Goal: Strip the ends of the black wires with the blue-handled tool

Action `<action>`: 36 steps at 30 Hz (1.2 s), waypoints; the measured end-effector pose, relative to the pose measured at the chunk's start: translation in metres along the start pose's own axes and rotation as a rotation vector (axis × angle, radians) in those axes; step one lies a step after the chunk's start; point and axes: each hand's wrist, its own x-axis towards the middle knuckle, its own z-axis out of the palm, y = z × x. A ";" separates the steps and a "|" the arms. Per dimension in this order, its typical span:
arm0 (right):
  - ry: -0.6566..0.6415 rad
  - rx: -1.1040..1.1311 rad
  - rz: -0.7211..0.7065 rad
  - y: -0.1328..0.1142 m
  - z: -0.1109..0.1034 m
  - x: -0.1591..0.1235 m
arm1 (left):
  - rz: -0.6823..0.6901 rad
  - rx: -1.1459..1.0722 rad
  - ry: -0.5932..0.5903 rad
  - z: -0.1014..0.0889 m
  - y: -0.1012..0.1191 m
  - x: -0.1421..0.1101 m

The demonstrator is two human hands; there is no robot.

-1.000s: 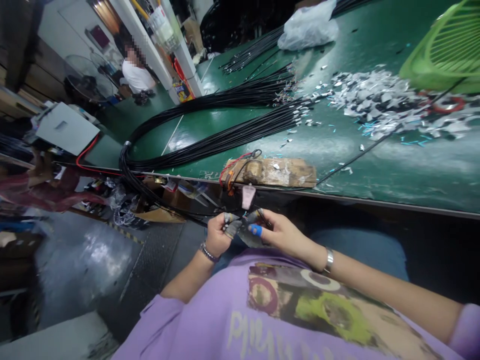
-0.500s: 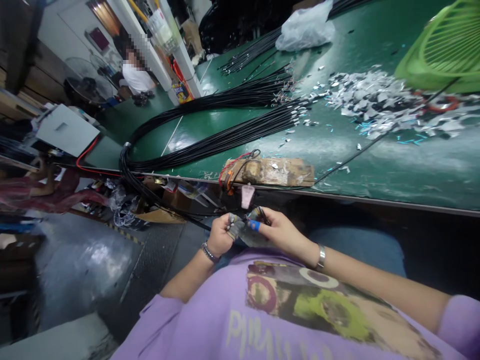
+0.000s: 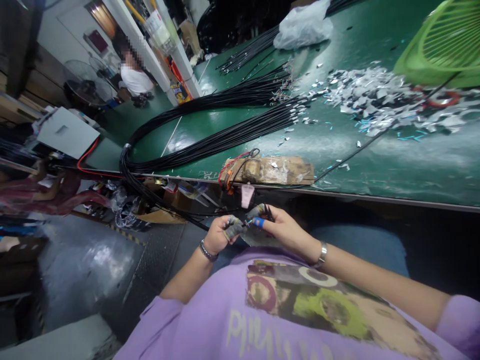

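Note:
My left hand point(image 3: 219, 233) and my right hand point(image 3: 282, 229) meet just below the bench edge, fingertips almost touching. Both wear grey finger covers, and one right fingertip is blue. Between them they pinch the end of a thin black cable point(image 3: 195, 220) that runs left toward a thick bundle of black cables point(image 3: 210, 145) looping over the green bench point(image 3: 375, 160). The cable tip itself is too small to make out.
A worn wooden block point(image 3: 273, 171) with red and black wires sits at the bench edge above my hands. Silver and blue scraps point(image 3: 371, 97) litter the bench. A green plastic basket point(image 3: 442, 47) stands far right, a plastic bag point(image 3: 302, 25) at the back. Another person point(image 3: 135, 75) sits far left.
My hands have risen slightly and drawn the fingertips closer together on the cable end. The rest stays as it was.

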 end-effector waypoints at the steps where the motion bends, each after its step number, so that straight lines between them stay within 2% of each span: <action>1: 0.002 0.042 0.030 -0.001 0.000 -0.001 | -0.004 0.001 0.009 0.000 -0.001 0.000; 10: -0.063 0.225 0.217 0.003 0.000 -0.004 | -0.014 0.010 0.006 0.000 -0.002 0.001; 19: -0.105 0.248 0.216 0.003 0.003 -0.005 | 0.004 0.016 0.026 -0.001 -0.004 0.000; 29: -0.045 0.216 0.196 -0.001 0.004 -0.004 | 0.032 0.045 -0.005 -0.002 0.000 0.001; 36: -0.108 0.269 0.180 0.003 0.006 -0.004 | 0.056 0.055 -0.007 -0.001 0.000 0.000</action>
